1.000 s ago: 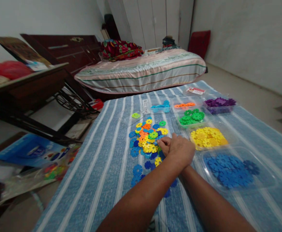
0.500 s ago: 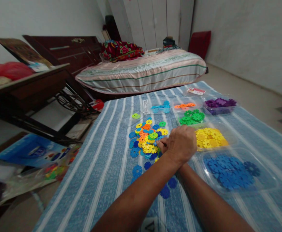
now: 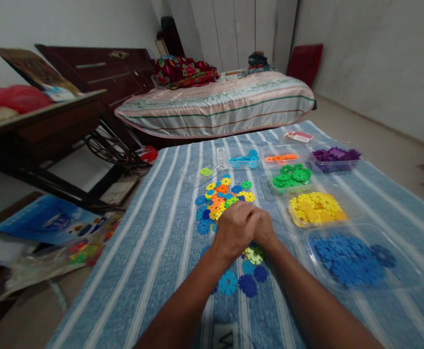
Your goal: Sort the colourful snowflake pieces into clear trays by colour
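Over the near part of a mixed heap of notched plastic discs [image 3: 221, 196], my left hand [image 3: 235, 228] and my right hand [image 3: 263, 227] are pressed side by side. The fingers of both are curled in. Whatever they hold is hidden behind the knuckles. The heap has yellow, orange, green and blue discs, partly covered by my left hand. Close to my wrists lie a light blue disc [image 3: 228, 282], a dark blue disc [image 3: 248, 286] and a yellow-green disc [image 3: 254, 255].
To the right stand clear tubs of blue discs [image 3: 348, 259], yellow discs [image 3: 317, 207], green discs [image 3: 292, 176], orange discs [image 3: 280, 158] and purple discs [image 3: 336, 155]. Light blue discs [image 3: 244, 159] fill another tub. A lime disc [image 3: 206, 172] lies apart on the striped cloth [image 3: 153, 232].
My left hand has moved left, from beside the yellow tub to over the heap, and now meets my right hand. The discs near my wrists are more exposed.
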Demonstrator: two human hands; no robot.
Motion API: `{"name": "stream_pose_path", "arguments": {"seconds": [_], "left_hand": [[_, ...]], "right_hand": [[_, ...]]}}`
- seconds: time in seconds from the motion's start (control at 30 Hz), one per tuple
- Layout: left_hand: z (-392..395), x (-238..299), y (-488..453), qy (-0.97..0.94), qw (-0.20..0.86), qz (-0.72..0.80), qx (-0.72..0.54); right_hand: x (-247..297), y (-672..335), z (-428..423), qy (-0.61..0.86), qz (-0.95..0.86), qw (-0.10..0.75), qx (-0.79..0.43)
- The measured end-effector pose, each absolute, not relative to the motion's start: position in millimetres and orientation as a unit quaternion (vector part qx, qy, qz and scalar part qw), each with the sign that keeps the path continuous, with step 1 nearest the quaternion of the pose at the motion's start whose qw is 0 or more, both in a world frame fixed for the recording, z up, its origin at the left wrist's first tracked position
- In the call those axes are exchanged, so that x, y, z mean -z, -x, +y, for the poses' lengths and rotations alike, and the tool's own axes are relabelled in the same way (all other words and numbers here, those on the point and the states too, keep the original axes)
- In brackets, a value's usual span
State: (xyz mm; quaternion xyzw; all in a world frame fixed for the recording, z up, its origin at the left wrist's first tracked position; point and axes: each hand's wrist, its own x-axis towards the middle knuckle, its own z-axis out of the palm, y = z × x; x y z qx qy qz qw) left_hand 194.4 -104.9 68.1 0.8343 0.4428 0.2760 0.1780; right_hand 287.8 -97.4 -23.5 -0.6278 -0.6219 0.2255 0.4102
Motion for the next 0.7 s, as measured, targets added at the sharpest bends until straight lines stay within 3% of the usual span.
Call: {"name": "stream_pose_path", "arguments": {"seconds": [0.2, 0.4, 0.7], "left_hand": [[-119.8, -63.4, -112.2, -0.758, 0.153, 0.567, -0.283], [-146.9, -49.1, -69.1, -0.695, 0.181, 0.655, -0.234], [-162.2, -47.4, -71.3, -0.707, 0.206, 0.669, -0.103]], "right_hand": [[19.8, -291.7, -101.3, 0.583, -0.582, 0.500, -0.267], [18.6, -291.0, -103.2, 0.580, -0.567, 0.509, -0.289], [15.7, -292.2, -105.0, 0.584, -0.565, 0.502, -0.296]]}}
